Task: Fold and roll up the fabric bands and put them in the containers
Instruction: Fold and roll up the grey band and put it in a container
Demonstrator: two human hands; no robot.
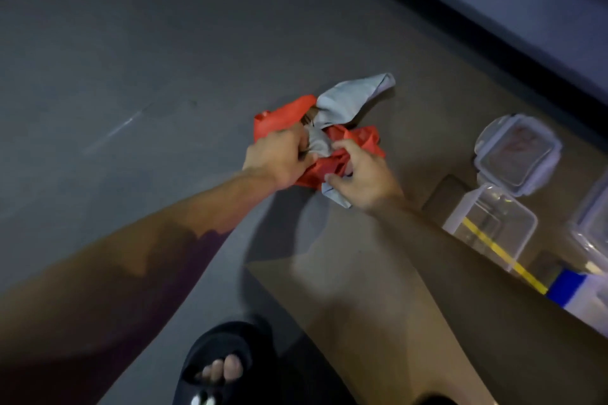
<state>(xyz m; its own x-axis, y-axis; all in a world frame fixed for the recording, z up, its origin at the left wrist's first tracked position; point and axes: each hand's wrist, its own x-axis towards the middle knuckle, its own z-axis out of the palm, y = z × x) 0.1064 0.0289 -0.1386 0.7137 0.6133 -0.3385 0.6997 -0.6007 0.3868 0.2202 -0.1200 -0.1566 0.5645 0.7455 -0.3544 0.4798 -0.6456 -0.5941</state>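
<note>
Here, a tangled bundle of red fabric bands (357,138) and grey fabric bands (348,99) was held over a dark grey floor (131,76), the left hand (279,158) clenched around its left side and the right hand (365,177) pinching a grey end from the right. Just to the right, a clear lidded container (518,154) and an open clear container (493,227) were seen, while a black sandal (217,358) was visible below.

Grey floor (164,59) bearing tangled red and grey bands (332,128) and clear containers (493,223).
</note>
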